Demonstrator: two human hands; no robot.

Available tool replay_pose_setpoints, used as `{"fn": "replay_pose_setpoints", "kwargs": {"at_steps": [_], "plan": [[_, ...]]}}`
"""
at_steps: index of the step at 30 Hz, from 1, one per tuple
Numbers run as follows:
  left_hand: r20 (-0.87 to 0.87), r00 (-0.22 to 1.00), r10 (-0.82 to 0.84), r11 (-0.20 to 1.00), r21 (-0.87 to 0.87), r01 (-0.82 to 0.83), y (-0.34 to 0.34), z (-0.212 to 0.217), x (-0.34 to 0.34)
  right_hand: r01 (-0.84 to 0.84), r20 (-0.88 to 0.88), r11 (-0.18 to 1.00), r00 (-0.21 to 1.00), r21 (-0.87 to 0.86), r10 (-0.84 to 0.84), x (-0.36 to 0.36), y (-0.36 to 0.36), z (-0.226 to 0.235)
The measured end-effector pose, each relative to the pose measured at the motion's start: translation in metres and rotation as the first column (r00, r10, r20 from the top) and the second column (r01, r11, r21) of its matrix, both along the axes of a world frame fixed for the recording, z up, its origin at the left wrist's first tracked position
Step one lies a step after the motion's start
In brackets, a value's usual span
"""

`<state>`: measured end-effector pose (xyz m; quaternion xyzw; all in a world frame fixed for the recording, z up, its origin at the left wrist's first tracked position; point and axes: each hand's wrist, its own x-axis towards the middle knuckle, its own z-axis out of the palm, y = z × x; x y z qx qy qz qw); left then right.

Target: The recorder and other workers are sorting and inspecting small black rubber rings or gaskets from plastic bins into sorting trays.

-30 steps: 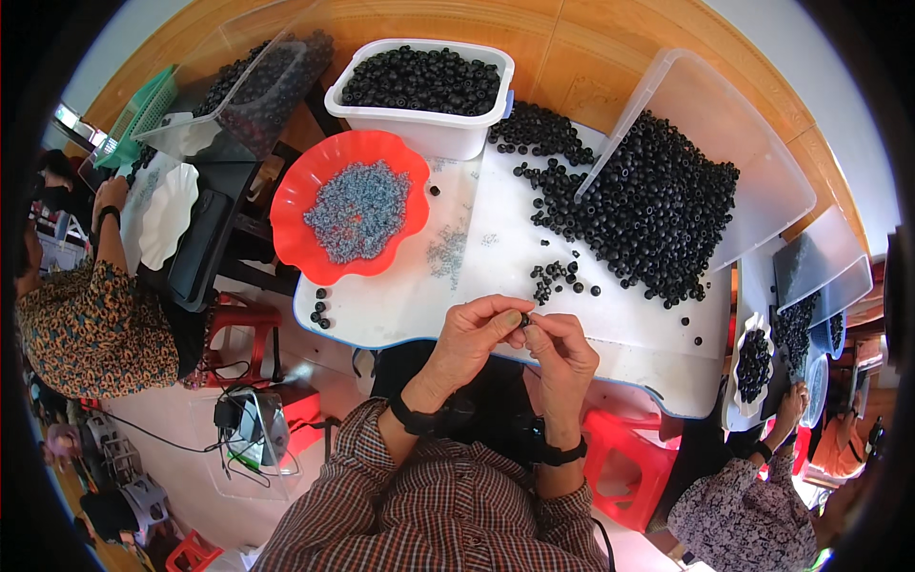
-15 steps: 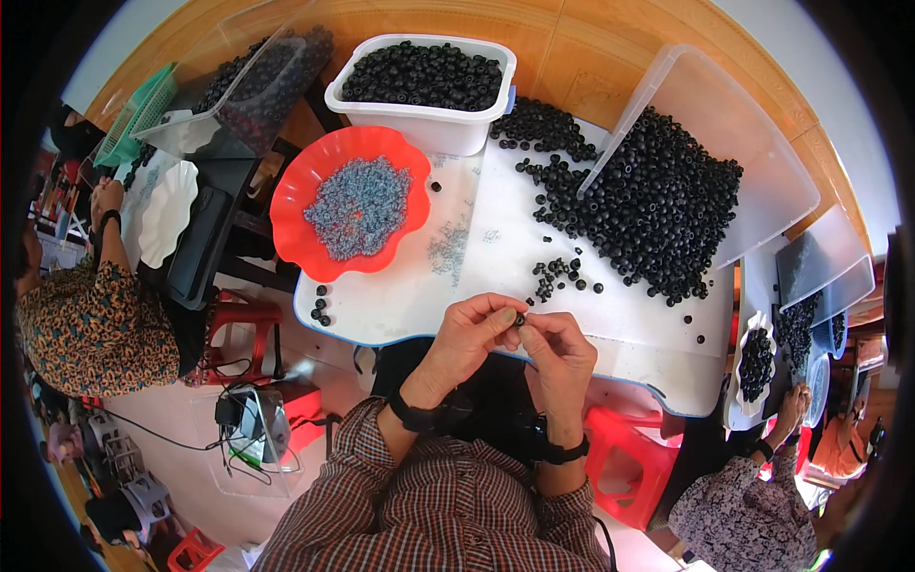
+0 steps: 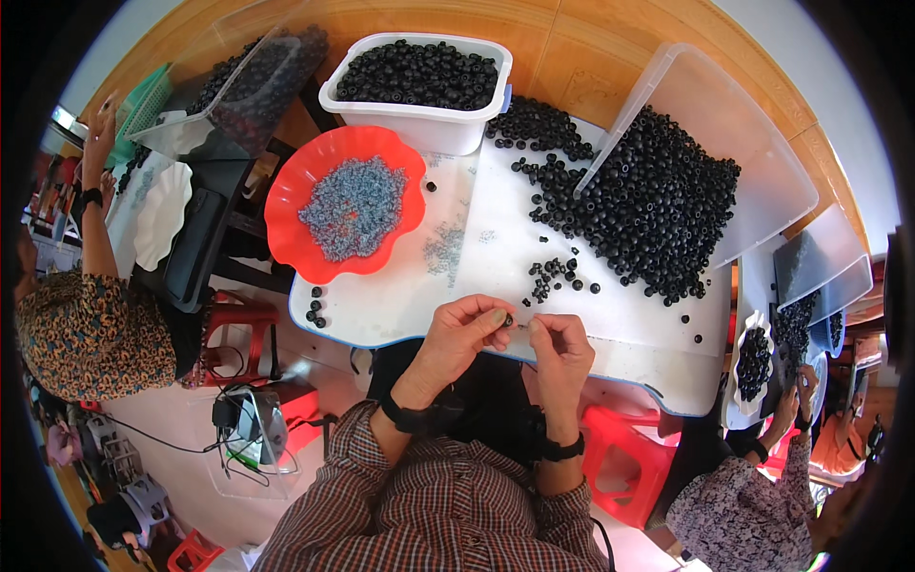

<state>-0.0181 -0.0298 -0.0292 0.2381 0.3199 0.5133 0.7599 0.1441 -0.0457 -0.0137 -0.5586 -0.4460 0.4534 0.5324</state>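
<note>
Above the table's front edge, my left hand [image 3: 464,336] pinches a small black round piece [image 3: 508,321] between thumb and fingers. Close beside it on the right, my right hand [image 3: 560,349] has thumb and forefinger pressed together. A thin bit seems to show at its fingertips, too small to make out. Just beyond my hands lies a loose cluster of smaller black pieces [image 3: 553,276]. A red wavy-rimmed bowl [image 3: 279,229] to the left holds a heap of tiny silvery-grey pieces [image 3: 351,205], perhaps springs.
A white tub [image 3: 410,122] of black pieces stands at the back. On the right, a tipped clear bin [image 3: 762,181] spills a large black heap [image 3: 658,200] over the white table [image 3: 400,305]. A red stool [image 3: 624,458] stands below. Co-workers sit left and right.
My hands have drawn slightly apart, leaving the black piece in my left fingers. The co-worker at the left has raised an arm.
</note>
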Motion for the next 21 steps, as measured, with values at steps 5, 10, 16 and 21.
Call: {"fn": "replay_pose_setpoints", "kwargs": {"at_steps": [5,10,16,21], "plan": [[0.12,0.993,0.019,1.0,0.009,-0.02,0.002,-0.004,-0.001,0.047,0.413,0.966,0.898,0.255,-0.153,-0.008,0.01,-0.006],[0.147,0.989,0.017,1.0,0.022,-0.02,0.001,-0.003,0.0,-0.017,0.649,0.952,0.735,0.305,-0.195,-0.018,0.017,-0.009],[0.172,0.985,0.025,1.0,0.004,-0.026,0.001,-0.003,-0.001,-0.085,0.779,0.943,0.589,0.321,-0.213,-0.019,0.018,-0.007],[0.171,0.985,0.017,1.0,-0.011,-0.016,0.001,-0.004,-0.001,-0.097,0.755,0.926,0.613,0.364,-0.232,-0.019,0.017,-0.005]]}}
